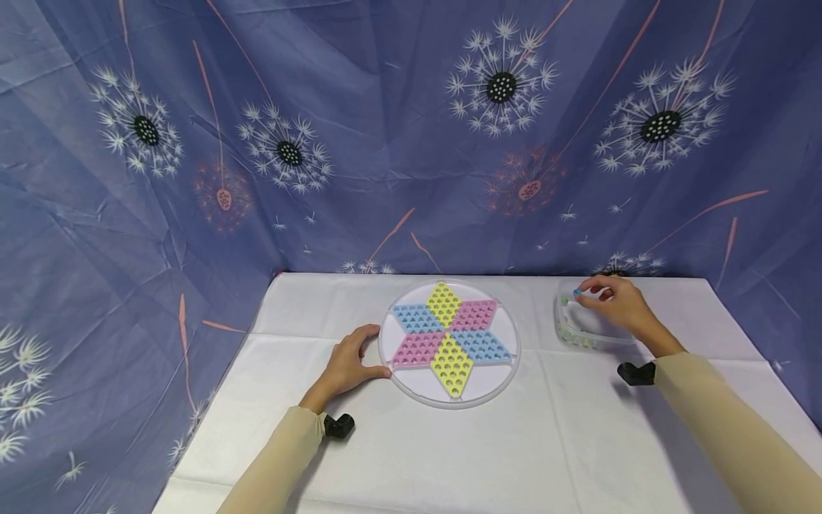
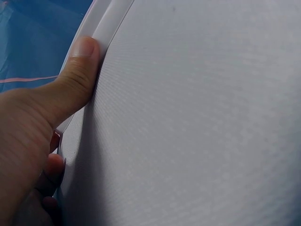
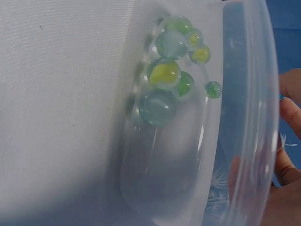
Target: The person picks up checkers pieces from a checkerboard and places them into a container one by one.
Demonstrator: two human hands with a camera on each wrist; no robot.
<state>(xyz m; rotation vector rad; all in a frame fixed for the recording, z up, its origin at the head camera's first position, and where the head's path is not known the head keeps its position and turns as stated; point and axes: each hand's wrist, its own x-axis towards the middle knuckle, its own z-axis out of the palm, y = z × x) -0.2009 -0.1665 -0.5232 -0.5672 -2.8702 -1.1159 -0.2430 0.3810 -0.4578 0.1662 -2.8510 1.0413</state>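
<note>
A round white Chinese checkers board (image 1: 411, 389) lies on the table, its six-pointed star in yellow, pink and blue dotted with holes. My left hand (image 1: 347, 362) holds the board's left rim between thumb and fingers; in the left wrist view the thumb (image 2: 77, 77) lies along that rim. To the right stands a clear plastic box (image 1: 597, 339). Over it, my right hand (image 1: 613, 303) pinches a small blue marble (image 1: 577, 291) between thumb and fingertips. Through the box wall, several glass marbles (image 3: 163, 74) with green and yellow swirls show gathered at one end.
A white cloth (image 1: 462, 457) with fold creases covers the table. Right behind the table hangs a blue curtain (image 1: 385, 143) printed with dandelions, and it continues down the left side. Black wrist mounts (image 1: 339, 426) stick out from both sleeves.
</note>
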